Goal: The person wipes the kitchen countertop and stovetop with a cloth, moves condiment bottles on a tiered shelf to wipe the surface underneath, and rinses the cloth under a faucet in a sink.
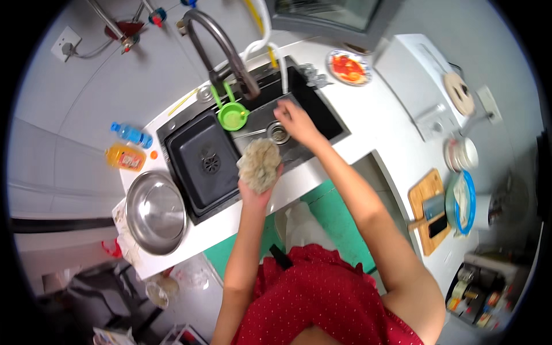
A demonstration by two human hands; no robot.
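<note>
My left hand cups a pale, frilly, beige-grey clump above the sink's front edge; I cannot tell its exact material. Over the right side of the dark double sink, my right hand has its fingers curled near the drain strainer. Blur hides whether anything sits between those fingers. Behind the clump, a small green plastic strainer with long handles rests near the divider, below the dark gooseneck tap. A black drain basin fills the sink's left side.
A stainless steel bowl stands left of the sink, near an orange bottle and a blue bottle. Rightward are a plate of red food, a white appliance, and a wooden board bearing a cleaver and phone.
</note>
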